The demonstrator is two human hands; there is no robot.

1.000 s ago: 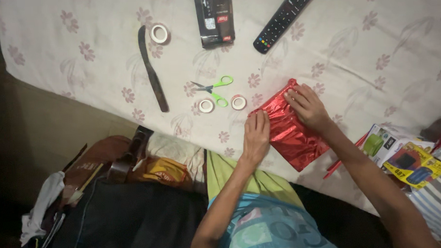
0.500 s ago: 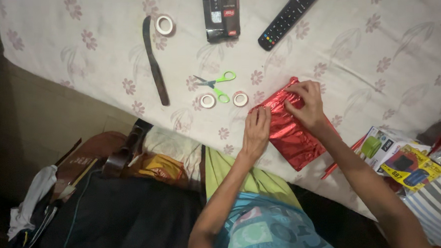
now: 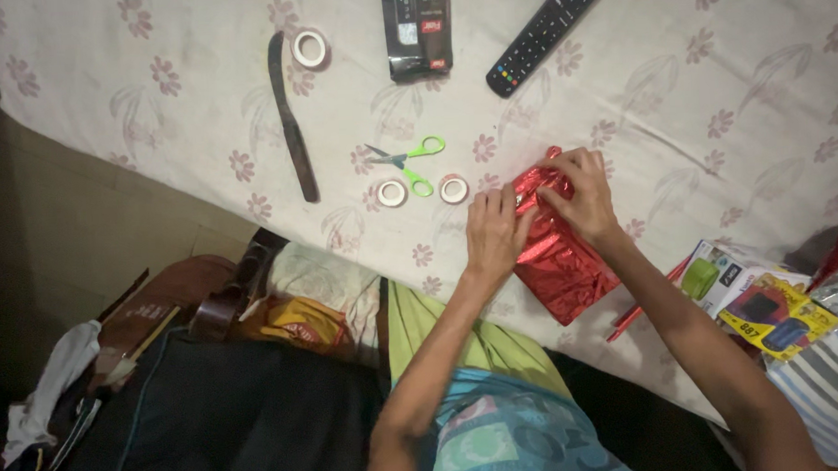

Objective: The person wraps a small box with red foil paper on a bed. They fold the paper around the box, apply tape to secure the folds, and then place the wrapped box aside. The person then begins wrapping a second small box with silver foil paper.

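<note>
A package wrapped in shiny red foil (image 3: 561, 262) lies near the front edge of a bed covered with a flowered white sheet (image 3: 694, 73). My left hand (image 3: 494, 230) rests on the package's left end, fingers pressing the foil down. My right hand (image 3: 577, 196) pinches the folded foil at the far end, close to the left fingers. Two small tape rolls (image 3: 391, 192) (image 3: 453, 188) and green-handled scissors (image 3: 406, 161) lie just left of my hands.
A dark knife (image 3: 290, 119) and a third tape roll (image 3: 309, 48) lie at the back left. A black packet (image 3: 416, 24) and a black remote (image 3: 542, 32) sit at the far edge. Colourful boxes (image 3: 751, 296) are at the right; bags and clothes (image 3: 189, 368) lie below.
My left hand has slid right onto the red foil and my right hand has drawn in, so both hands now meet over the package's far end. The foil there is folded tighter.
</note>
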